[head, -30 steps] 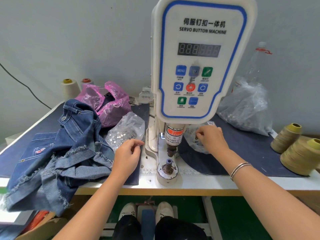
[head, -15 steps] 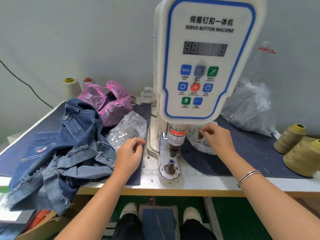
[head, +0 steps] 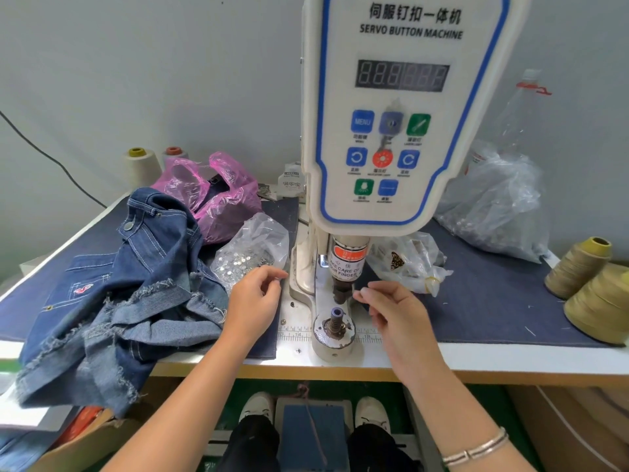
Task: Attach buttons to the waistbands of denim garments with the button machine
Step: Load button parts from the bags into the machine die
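Note:
The white servo button machine stands at mid-table, with its upper punch over the lower die. My right hand is just right of the punch; thumb and forefinger pinch a small button that the fingertips mostly hide. My left hand hovers left of the machine base by a clear bag of silver rivets, its fingers curled and the tips pinched on a tiny rivet. A heap of denim garments lies at the left, with one waistband button showing.
A clear bag of buttons lies right of the punch, with a larger clear bag behind it. A pink bag and thread cones stand at the back left. More cones stand at the right edge. A foot pedal sits below between my shoes.
My right hand has left the button bag and moved left and toward me, up to the punch. My left hand has barely moved. The view has shifted closer.

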The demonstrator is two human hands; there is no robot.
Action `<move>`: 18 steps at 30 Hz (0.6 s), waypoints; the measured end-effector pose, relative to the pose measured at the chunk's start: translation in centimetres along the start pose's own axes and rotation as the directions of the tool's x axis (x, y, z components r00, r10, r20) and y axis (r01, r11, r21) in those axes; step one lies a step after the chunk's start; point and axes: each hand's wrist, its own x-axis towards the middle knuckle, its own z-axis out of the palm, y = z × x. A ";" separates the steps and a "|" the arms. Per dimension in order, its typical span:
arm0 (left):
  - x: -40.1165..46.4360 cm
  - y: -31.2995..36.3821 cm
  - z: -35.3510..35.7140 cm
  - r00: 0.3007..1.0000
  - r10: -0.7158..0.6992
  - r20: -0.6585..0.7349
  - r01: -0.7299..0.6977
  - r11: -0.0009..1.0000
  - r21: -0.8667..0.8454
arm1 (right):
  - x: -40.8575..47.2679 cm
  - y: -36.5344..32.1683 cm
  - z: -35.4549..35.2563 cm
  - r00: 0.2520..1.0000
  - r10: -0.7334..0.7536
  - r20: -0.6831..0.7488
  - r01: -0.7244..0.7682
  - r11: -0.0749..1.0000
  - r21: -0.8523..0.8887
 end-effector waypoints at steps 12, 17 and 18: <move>0.1 -0.1 0.0 1.000 0.010 0.001 -0.010 1.000 -0.018 | -0.7 1.2 1.8 0.976 0.205 -0.067 -0.201 0.977 0.071; 0.0 0.0 0.0 1.000 0.004 0.008 -0.004 1.000 -0.021 | -1.2 1.1 2.5 0.979 0.167 -0.119 -0.172 0.984 -0.038; 0.0 0.0 0.0 1.000 0.002 0.010 -0.002 1.000 -0.022 | -1.3 1.0 2.7 0.979 0.155 -0.132 -0.163 0.985 -0.051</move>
